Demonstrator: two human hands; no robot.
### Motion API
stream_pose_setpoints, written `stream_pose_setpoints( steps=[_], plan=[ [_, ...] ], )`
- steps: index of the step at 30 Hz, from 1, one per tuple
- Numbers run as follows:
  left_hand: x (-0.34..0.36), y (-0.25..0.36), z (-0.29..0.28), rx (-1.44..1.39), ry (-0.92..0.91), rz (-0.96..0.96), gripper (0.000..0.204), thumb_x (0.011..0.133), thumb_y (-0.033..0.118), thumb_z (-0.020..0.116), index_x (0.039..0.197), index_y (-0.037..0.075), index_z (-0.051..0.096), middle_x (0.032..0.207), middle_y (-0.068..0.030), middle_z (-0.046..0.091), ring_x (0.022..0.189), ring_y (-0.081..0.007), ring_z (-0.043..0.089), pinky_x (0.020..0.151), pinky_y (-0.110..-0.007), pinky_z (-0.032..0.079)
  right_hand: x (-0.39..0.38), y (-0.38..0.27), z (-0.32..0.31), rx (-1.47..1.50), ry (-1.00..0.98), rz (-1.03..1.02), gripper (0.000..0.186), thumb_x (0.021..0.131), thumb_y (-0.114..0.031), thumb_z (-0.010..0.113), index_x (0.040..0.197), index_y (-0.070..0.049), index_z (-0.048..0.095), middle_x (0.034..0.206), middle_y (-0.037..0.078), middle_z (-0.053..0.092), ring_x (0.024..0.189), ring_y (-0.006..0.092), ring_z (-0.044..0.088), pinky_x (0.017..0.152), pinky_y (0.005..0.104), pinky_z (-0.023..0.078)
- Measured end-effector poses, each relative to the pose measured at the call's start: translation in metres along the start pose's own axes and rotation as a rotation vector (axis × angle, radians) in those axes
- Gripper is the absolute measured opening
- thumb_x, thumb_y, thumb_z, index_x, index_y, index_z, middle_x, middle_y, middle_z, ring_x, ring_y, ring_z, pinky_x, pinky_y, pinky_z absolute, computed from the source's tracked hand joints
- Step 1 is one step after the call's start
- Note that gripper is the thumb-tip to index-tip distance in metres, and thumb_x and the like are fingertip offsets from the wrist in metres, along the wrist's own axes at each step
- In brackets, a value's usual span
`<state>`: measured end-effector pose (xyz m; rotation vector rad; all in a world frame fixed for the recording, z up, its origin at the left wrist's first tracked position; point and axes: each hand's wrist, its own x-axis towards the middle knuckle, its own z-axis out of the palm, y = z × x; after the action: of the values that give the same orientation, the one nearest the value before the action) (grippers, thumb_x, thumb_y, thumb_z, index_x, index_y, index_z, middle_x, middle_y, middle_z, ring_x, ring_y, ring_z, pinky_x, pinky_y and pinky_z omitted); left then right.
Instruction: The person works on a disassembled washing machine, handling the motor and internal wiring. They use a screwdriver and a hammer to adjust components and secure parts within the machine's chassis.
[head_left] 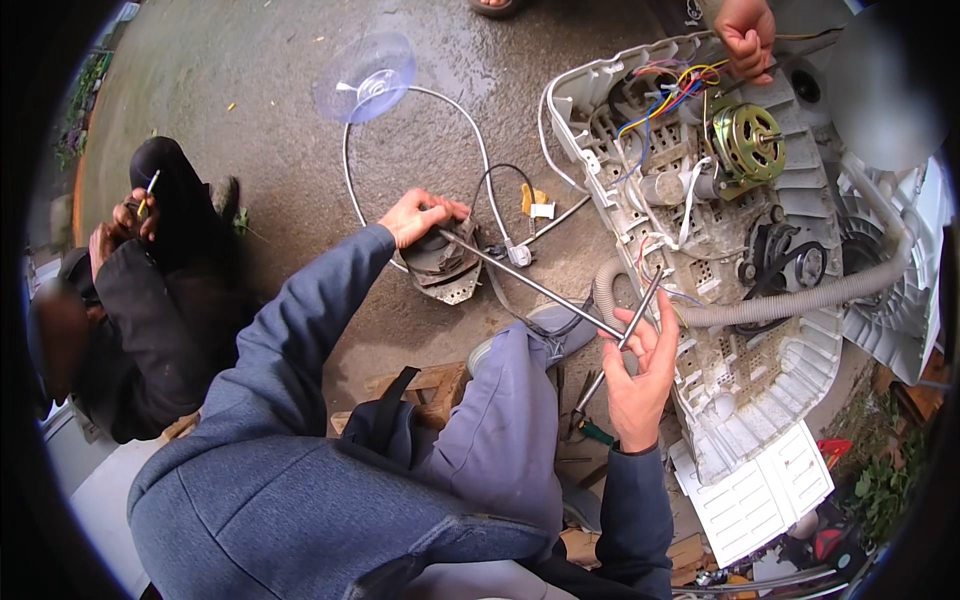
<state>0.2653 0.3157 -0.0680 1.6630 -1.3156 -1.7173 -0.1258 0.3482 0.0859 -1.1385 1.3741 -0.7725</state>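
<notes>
My left hand [418, 217] is closed on the top of a dirty, rusty motor [440, 268] standing on the wet ground. My right hand [642, 375] grips a T-handle wrench [540, 291] by its crossbar, thumb on one side and fingers on the other. The wrench's long shaft slopes up to the left, and its end meets the motor beside my left fingers. To the right lies the upturned plastic base of a washing machine [715, 420], with a clean yellowish motor [745, 145], coloured wires [680, 95] and a belt pulley [805, 265].
Another person's hand [745, 40] hangs over the base's far edge. At left a person in black [160, 310] sits holding a thin yellow-and-white stick. A ribbed grey hose [790, 303] crosses the base. A clear round lid [370, 80] and a grey cable [350, 170] lie on the ground.
</notes>
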Motion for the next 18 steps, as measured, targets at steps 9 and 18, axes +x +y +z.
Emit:
stream_pose_setpoints(
  steps=[9, 18],
  plan=[
    [-0.003, 0.007, -0.002, -0.028, 0.032, -0.031, 0.033, 0.092, 0.017, 0.053, 0.103, -0.004, 0.076, 0.130, -0.0141, 0.070, 0.128, -0.0255, 0.059, 0.114, -0.033, 0.038, 0.007, 0.001, -0.019, 0.336, -0.308, 0.453, 0.046, 0.083, 0.013, 0.066, 0.126, 0.000, 0.062, 0.125, 0.019, 0.068, 0.110, 0.0253, 0.068, 0.090, 0.0326, 0.057],
    [0.000, 0.009, 0.000, -0.024, 0.056, -0.057, 0.035, 0.093, 0.019, 0.053, 0.105, -0.003, 0.077, 0.128, -0.0125, 0.071, 0.125, -0.0224, 0.062, 0.114, -0.032, 0.039, 0.018, -0.012, -0.010, -1.129, -0.283, -0.957, 0.021, 0.079, -0.006, 0.066, 0.099, -0.011, 0.066, 0.115, 0.014, 0.067, 0.095, 0.0270, 0.063, 0.080, 0.0383, 0.048]
  ],
)
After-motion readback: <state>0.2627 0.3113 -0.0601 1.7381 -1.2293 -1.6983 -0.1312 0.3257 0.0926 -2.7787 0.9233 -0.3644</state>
